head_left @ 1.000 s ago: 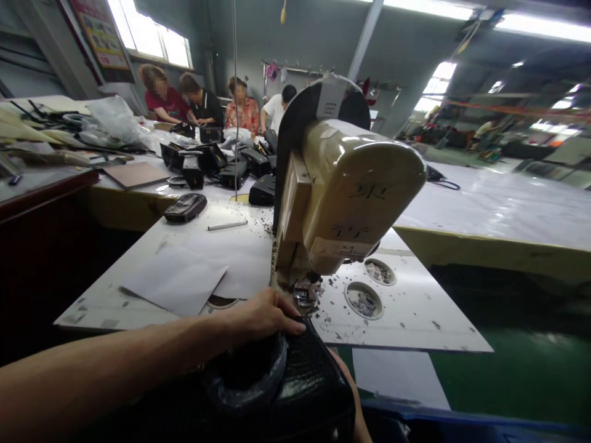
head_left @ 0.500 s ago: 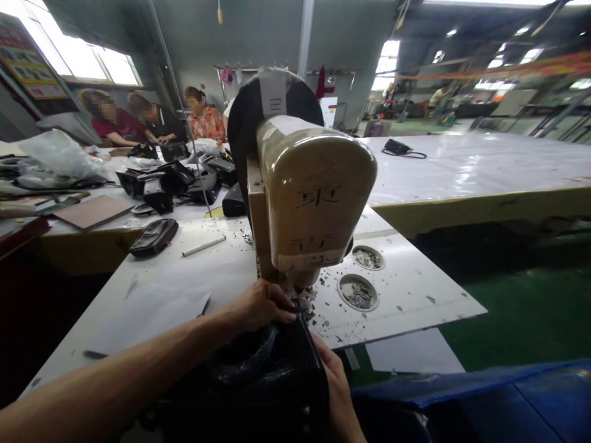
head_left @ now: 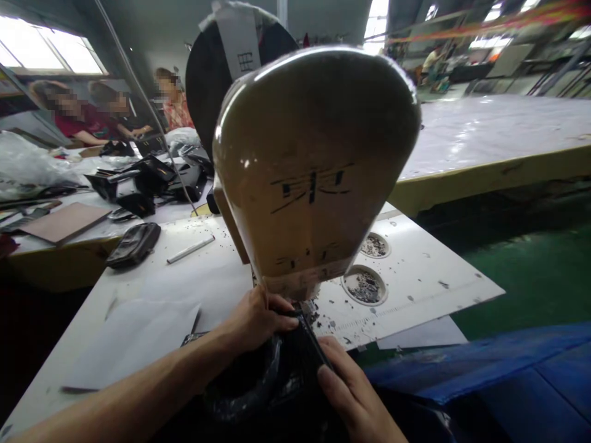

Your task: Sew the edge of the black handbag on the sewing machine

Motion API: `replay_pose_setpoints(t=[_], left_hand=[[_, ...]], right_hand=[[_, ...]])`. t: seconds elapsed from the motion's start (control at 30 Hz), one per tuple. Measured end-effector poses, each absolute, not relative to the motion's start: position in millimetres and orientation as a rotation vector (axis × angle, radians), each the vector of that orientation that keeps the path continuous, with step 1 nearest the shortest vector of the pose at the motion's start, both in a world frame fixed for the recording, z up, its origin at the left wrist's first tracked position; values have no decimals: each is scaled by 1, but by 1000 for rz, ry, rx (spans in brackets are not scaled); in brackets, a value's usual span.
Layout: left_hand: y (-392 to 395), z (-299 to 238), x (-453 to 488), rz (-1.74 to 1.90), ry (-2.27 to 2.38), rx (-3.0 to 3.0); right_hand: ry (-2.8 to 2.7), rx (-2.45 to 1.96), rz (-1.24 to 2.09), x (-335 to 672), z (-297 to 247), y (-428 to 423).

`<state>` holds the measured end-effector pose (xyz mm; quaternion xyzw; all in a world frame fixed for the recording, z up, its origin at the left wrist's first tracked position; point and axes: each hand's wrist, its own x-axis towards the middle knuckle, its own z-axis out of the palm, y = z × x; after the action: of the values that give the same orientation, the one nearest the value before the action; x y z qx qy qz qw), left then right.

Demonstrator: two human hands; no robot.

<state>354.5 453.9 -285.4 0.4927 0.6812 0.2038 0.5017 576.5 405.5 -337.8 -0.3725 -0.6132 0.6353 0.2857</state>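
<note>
A black handbag [head_left: 298,372] sits low in front of me, its curved handle [head_left: 240,394] wrapped in clear plastic. My left hand [head_left: 258,317] pinches the top edge of the bag right beneath the cream machine head [head_left: 318,147]. On the bag's right side, my right hand [head_left: 346,381] grips the edge with thumb and fingers. The machine's working point is mostly hidden behind its head and my left fingers. Small dark scraps lie around the spot.
Paper sheets [head_left: 138,326], a pen [head_left: 191,249] and a dark zipped pouch [head_left: 133,245] lie on the white machine table [head_left: 443,264]. Two round cups [head_left: 364,286] hold scraps. Black bags [head_left: 138,184] are piled behind, near seated people [head_left: 78,120]. Blue material [head_left: 498,363] stands at right.
My view has moved closer to the machine head, which looks larger now. My right hand shows more, its thumb now visible on the bag's side; my left hand keeps its pinch.
</note>
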Motion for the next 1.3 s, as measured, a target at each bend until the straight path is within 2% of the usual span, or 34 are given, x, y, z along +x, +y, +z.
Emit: replay_pose_setpoints(t=[0.27, 0.53, 0.93, 1.3], left_hand=[[458, -286, 352, 539, 1639, 1134], [467, -293, 345, 546, 1586, 1162], [470, -291, 342, 625, 1641, 1235], [469, -289, 342, 613, 1699, 1230]], right_hand=[[-2034, -1218, 1166, 567, -308, 412], [-1766, -1217, 1266, 551, -316, 414], [-1710, -1243, 1273, 550, -313, 418], [-1695, -1259, 1413, 552, -311, 430]])
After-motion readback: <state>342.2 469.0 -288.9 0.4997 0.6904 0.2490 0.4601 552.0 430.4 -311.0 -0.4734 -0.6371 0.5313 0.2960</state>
